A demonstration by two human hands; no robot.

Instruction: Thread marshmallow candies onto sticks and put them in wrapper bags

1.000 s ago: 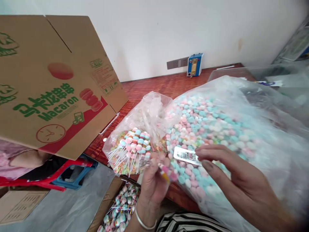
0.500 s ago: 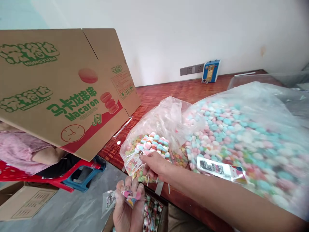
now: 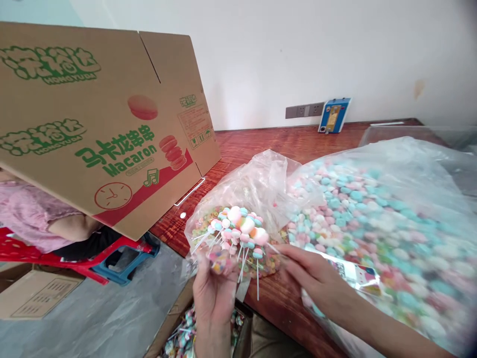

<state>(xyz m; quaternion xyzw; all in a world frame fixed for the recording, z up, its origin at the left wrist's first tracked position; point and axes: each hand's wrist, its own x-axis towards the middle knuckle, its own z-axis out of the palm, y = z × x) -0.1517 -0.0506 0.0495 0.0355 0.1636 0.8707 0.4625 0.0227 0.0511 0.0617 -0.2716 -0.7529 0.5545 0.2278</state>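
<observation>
My right hand (image 3: 311, 273) pinches the white stick of a marshmallow skewer (image 3: 246, 225), whose pale pieces point up and left. Beneath it, a pile of pink, white and blue marshmallow skewers (image 3: 225, 221) lies on a clear bag of coloured candy rings (image 3: 270, 263), sticks toward me. My left hand (image 3: 214, 293), palm up, grips a small printed plastic wrapper (image 3: 222, 262), partly blurred. The skewer is above and to the right of the wrapper, apart from it. A carton (image 3: 175, 313) of wrapped sweets sits below my left hand.
A large clear bag of loose marshmallows (image 3: 346, 199) covers the table's right, with a stack of printed wrappers (image 3: 357, 276) on it. A big cardboard box (image 3: 112, 114) stands left. Behind are a blue device (image 3: 334, 115) and wall sockets (image 3: 303, 110). A seated person's pink sleeve (image 3: 33, 209) shows.
My right hand has moved right from the pile and now holds one skewer by its stick. My left hand has risen and shifted right with the wrapper, toward the pile. The view has shifted slightly.
</observation>
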